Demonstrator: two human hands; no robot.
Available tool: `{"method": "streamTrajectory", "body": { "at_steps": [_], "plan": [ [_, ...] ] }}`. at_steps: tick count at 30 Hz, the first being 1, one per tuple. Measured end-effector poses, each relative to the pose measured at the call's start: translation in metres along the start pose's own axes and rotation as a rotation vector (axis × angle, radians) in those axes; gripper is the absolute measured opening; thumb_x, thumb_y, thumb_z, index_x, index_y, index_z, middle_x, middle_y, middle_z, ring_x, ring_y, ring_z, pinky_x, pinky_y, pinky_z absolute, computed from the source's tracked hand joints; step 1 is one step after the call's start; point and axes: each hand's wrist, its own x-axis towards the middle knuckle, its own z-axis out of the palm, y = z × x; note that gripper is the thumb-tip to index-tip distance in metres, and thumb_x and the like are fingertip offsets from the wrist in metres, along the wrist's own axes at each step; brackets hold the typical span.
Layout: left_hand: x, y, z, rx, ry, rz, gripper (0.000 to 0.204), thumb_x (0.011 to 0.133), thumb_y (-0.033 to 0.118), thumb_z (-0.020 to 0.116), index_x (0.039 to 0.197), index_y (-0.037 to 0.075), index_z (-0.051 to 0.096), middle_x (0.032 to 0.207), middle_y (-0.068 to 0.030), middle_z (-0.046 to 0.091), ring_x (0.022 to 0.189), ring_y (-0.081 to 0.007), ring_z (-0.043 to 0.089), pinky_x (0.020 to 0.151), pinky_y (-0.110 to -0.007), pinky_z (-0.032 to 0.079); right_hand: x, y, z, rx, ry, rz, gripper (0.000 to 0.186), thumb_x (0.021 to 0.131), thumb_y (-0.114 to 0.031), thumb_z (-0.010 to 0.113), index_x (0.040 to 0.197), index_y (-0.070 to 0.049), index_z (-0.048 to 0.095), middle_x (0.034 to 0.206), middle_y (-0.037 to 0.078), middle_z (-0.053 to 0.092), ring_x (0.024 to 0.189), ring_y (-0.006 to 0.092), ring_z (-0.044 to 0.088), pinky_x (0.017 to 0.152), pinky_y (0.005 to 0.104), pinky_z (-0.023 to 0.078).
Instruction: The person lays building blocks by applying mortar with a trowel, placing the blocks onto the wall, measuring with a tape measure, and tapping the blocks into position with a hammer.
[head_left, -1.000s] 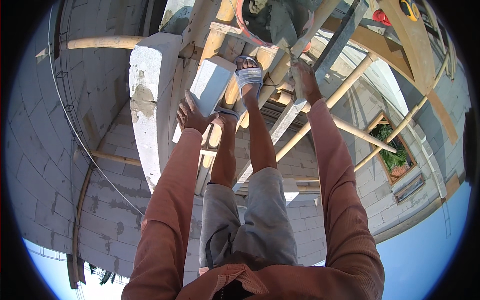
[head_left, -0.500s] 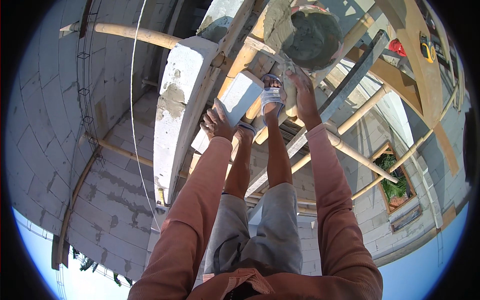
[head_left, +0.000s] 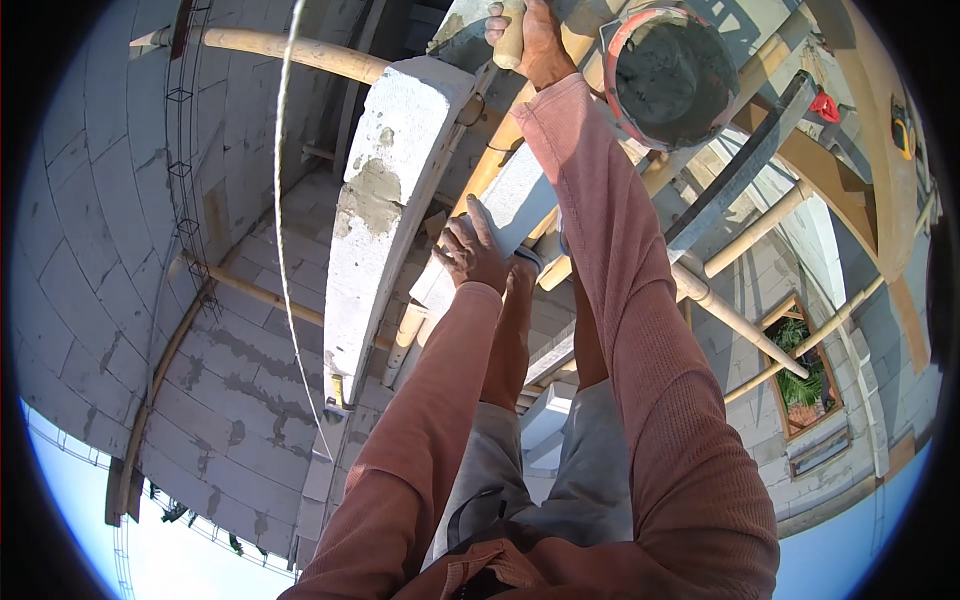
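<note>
My right hand (head_left: 543, 42) is closed around the pale handle of a trowel (head_left: 510, 38) at the top of the view, near the wall's far stretch. The trowel's blade is out of sight. Lower and to the left, my left hand (head_left: 472, 250) rests with spread fingers on a white lightweight block (head_left: 512, 205), which lies on the bamboo scaffold. Beside my right forearm stands a red-rimmed bucket (head_left: 668, 78) of wet grey mortar. The white block wall (head_left: 375, 200), smeared with mortar, runs along my left.
Bamboo poles (head_left: 740, 320) and a grey beam (head_left: 740, 165) cross beneath and to the right. A white cord (head_left: 282, 190) hangs at left. On the right are a curved board (head_left: 865, 120), a yellow-and-black tool (head_left: 902, 130) and a window opening (head_left: 800, 370). My legs stand among the poles.
My right hand has carried the trowel from beside the bucket up and left toward the wall; its mortar-loaded blade has left view. My left hand remains on the block.
</note>
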Motion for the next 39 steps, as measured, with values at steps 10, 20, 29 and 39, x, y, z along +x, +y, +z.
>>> {"method": "streamTrajectory", "body": {
  "at_steps": [10, 20, 29, 39],
  "plan": [
    [0.001, 0.001, -0.007, -0.021, -0.016, -0.007, 0.131, 0.070, 0.046, 0.085, 0.158, 0.019, -0.008, 0.152, -0.0252, 0.026, 0.141, -0.0476, 0.025, 0.113, -0.065, 0.021, -0.088, 0.031, -0.032, -0.106, 0.034, 0.235, 0.036, 0.098, -0.047, 0.056, 0.115, -0.015, 0.055, 0.079, 0.001, 0.051, 0.054, 0.0087, 0.045, 0.050, 0.0251, 0.038],
    [0.001, -0.001, 0.005, -0.011, 0.005, -0.002, 0.127, 0.073, 0.049, 0.081, 0.158, 0.019, -0.008, 0.153, -0.0270, 0.024, 0.141, -0.0484, 0.024, 0.113, -0.066, 0.019, -0.109, 0.026, -0.041, -0.262, 0.034, 0.367, 0.052, 0.095, -0.053, 0.057, 0.118, -0.006, 0.054, 0.078, 0.001, 0.050, 0.051, 0.0078, 0.043, 0.046, 0.0266, 0.039],
    [0.001, 0.001, 0.001, 0.036, 0.035, -0.014, 0.128, 0.070, 0.049, 0.083, 0.159, 0.019, -0.005, 0.150, -0.0227, 0.030, 0.139, -0.0447, 0.029, 0.114, -0.064, 0.020, -0.112, -0.048, -0.022, -2.342, -0.231, -0.417, 0.044, 0.091, -0.045, 0.062, 0.119, -0.011, 0.060, 0.099, 0.010, 0.064, 0.098, 0.0241, 0.065, 0.078, 0.0359, 0.056],
    [-0.002, 0.002, -0.005, 0.034, 0.030, -0.030, 0.132, 0.067, 0.050, 0.086, 0.159, 0.020, -0.005, 0.152, -0.0173, 0.028, 0.142, -0.0386, 0.026, 0.114, -0.062, 0.023, -0.035, -0.180, 0.019, -2.721, -0.472, -0.254, 0.030, 0.086, -0.025, 0.061, 0.113, -0.012, 0.063, 0.118, 0.011, 0.067, 0.100, 0.0300, 0.066, 0.076, 0.0394, 0.055]
  ]
}}
